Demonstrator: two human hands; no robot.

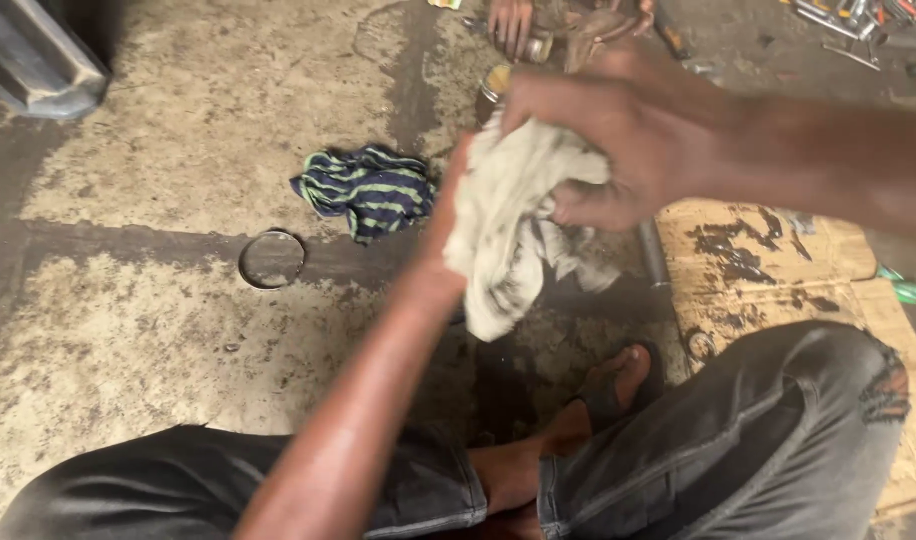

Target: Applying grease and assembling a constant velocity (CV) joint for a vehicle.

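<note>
- The rag (508, 215) sits bunched between both hands, above the sandalled foot (618, 385).
- The folded cloth (368, 190) lies left of it, the metal ring (272, 259) further left on the floor.
- The cardboard (778, 265) lies right.

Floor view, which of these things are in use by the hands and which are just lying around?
In use:
- dirty white rag, gripped by right hand
- left hand, wrapped in the rag

Lying about:
- striped cloth
- metal ring
- stained cardboard
- scattered tools

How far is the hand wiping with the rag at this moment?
Done: the pale rag already carries dark smears. In hand: the right hand presses the rag around the left hand, which is mostly hidden. Left: cannot tell how clean it is. The striped cloth lies untouched.
</note>
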